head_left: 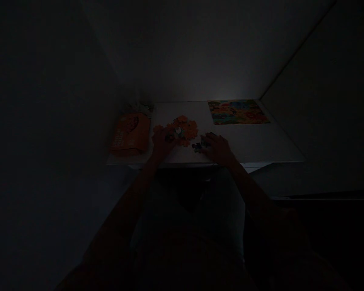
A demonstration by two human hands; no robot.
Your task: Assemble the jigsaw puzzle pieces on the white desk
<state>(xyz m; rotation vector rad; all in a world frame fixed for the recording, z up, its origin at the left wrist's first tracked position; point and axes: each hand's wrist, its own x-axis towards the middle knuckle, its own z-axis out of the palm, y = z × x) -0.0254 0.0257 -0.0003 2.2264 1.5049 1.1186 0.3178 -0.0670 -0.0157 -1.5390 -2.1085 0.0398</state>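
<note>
The scene is very dark, so fine detail is lost. A loose heap of orange-backed puzzle pieces point(188, 128) lies on the white table. At the heap's left side is my left hand point(162, 144), thumb and fingers closed around a dark puzzle piece point(170, 138). A pale-marked piece point(178, 130) shows just beyond its fingertips. My right hand point(217, 148) rests low on the table to the right of the heap, its fingers curled round dark, picture-side-up puzzle pieces point(196, 147). Its palm hides part of them, and I cannot tell whether they are joined.
An orange puzzle box point(131, 133) lies at the table's left end, with something patterned point(146, 108) behind it. A colourful picture sheet point(238, 112) lies at the back right. Walls point(182, 52) rise behind the white table point(251, 147) and at its sides.
</note>
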